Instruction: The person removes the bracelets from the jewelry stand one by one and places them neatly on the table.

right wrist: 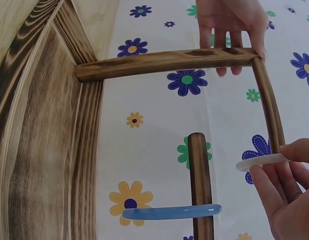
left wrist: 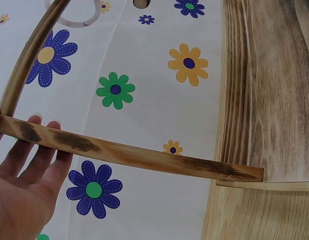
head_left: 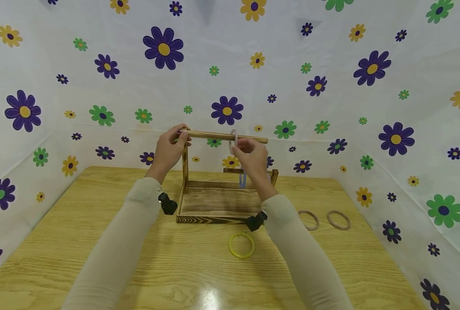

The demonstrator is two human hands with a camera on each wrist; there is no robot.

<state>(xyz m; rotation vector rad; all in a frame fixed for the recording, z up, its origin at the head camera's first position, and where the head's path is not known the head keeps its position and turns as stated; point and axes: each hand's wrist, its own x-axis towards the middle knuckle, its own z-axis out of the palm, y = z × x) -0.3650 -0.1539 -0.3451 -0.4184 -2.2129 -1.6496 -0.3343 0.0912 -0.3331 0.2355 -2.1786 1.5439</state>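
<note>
A wooden bangle rack stands on the table, with a tall post at its left and a long upper rod reaching right. My left hand grips the top of that post at its corner with the rod, thumb on one side and fingers behind. Between thumb and fingers, my right hand pinches a whitish translucent bangle, which is around the upper rod, short of its free end. Lower down, a blue bangle hangs on the shorter rod, partly behind the right hand in the head view.
A yellow bangle lies on the table in front of the rack. Two dull pinkish bangles lie to the right, one partly behind the right sleeve, the other farther out. Flower-print sheeting encloses the back and sides.
</note>
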